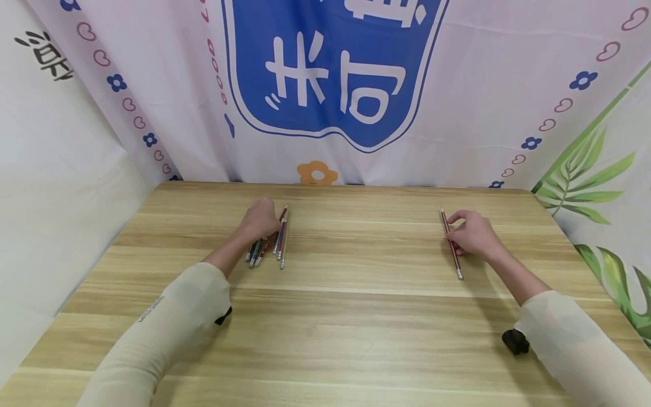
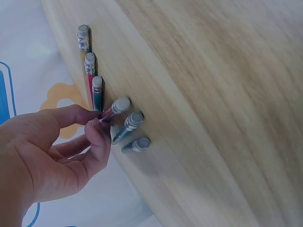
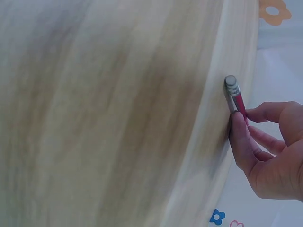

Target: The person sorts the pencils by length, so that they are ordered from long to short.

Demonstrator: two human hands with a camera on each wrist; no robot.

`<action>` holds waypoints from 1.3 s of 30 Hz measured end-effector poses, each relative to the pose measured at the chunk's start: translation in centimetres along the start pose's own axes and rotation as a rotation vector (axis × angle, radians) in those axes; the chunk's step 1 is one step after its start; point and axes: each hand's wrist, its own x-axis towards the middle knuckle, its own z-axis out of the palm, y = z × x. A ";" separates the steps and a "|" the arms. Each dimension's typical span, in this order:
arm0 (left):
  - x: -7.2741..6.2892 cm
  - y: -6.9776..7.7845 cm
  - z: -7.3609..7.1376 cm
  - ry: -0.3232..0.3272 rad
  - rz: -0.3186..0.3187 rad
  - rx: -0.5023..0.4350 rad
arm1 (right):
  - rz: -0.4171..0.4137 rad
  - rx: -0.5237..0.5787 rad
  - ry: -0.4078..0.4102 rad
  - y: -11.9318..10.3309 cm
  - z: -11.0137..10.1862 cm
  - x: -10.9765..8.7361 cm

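On the left of the table lies a loose bunch of several pencils [image 1: 280,244], metal ferrules and whitish erasers toward the near edge. My left hand [image 1: 261,219] is over this bunch, thumb and forefinger pinching a red pencil [image 2: 108,113]. On one side of it lie a teal pencil [image 2: 127,126] and a dark one [image 2: 136,145]; on the other, a yellow pencil [image 2: 83,45] and others are side by side. At the right, my right hand [image 1: 473,233] pinches a single dark red pencil [image 1: 453,249] around its middle, eraser end nearer me.
The wood-grain table [image 1: 346,328] reaches back to a printed curtain [image 1: 458,113] with a blue emblem. Black wrist devices show under both cuffs, one by the right sleeve [image 1: 574,339]. Bare wood lies between the two hands.
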 end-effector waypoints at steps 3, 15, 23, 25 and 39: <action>-0.1 0.1 0.0 -0.004 -0.001 0.002 | -0.019 -0.027 0.014 0.2 0.1 0.0; -0.5 0.3 -0.4 -0.039 -0.013 -0.051 | -0.081 -0.060 0.009 1.0 0.1 0.2; -0.5 0.8 -1.3 -0.004 0.015 -0.002 | -0.097 -0.011 -0.011 1.3 -0.2 0.3; -0.6 0.8 -1.5 0.003 0.023 -0.008 | -0.096 0.006 -0.014 1.4 -0.3 0.4; -0.7 2.1 -1.5 0.063 0.104 -0.114 | -0.082 0.048 -0.057 1.0 -0.6 0.2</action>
